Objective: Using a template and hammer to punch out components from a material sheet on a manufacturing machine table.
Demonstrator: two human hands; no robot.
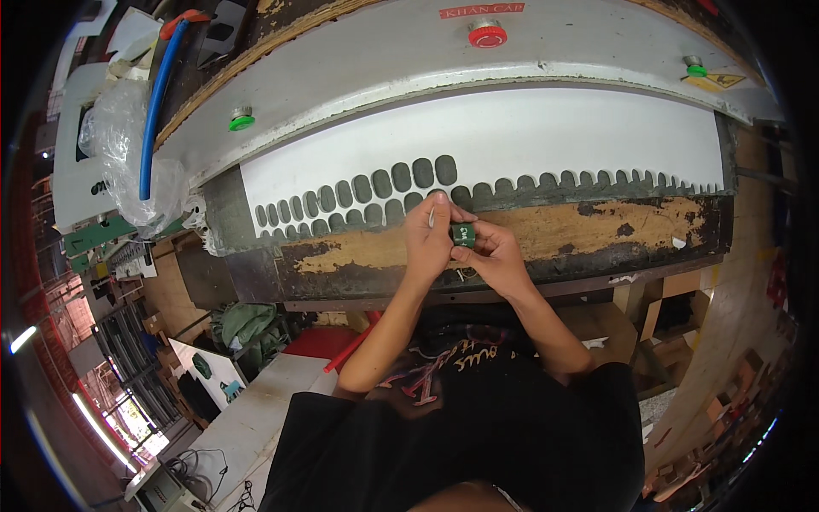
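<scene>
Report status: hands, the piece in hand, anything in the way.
Both hands together at the sheet's front edge. Right hand in a grip on small green block; left hand touching it. White punched sheet behind; nothing blocking.

The person wears a black short-sleeved cotton T-shirt (478, 427) with a printed chest design in pale and reddish lettering, creased and hard to make out from above. Both forearms are bare, and the left hand (429, 239) and right hand (495, 256) appear ungloved.

I'm looking into a factory workshop: a big cutting press (478, 77) with a red stop button (487, 35), a punched white sheet (512, 141), a worn worktop (546, 235).
</scene>
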